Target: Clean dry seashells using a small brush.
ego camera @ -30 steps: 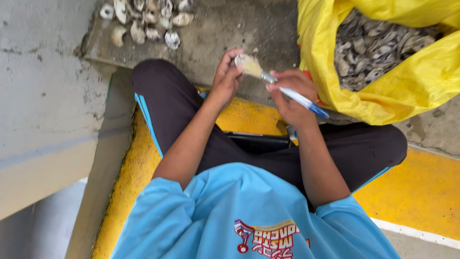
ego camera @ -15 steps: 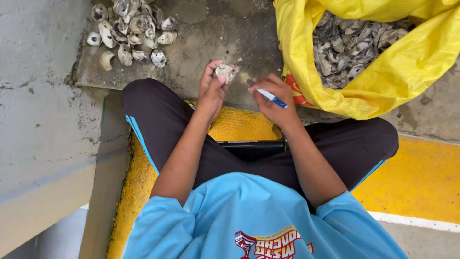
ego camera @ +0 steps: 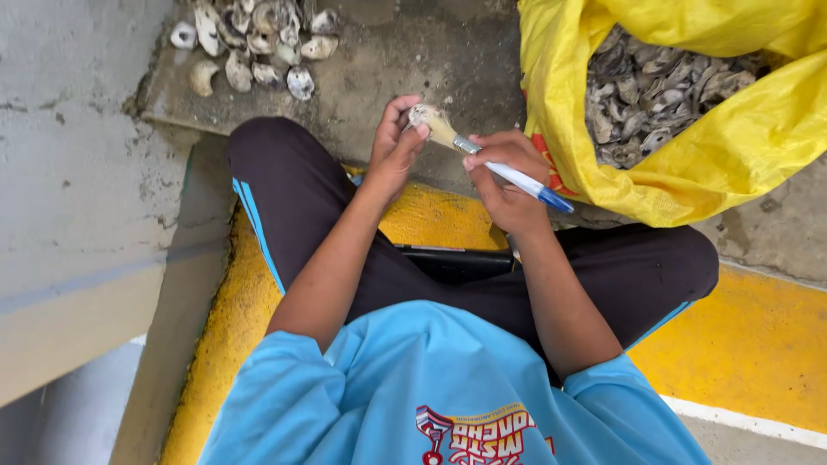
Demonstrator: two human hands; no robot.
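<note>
Shell half-hidden in gripping left hand, paintbrush in clenched right hand.

Pile of pale empty shells at the far left edge of the concrete slab, yellow sack full of grey shells at its far right, yellow painted kerb along the near side, flat black object on the lap
</note>
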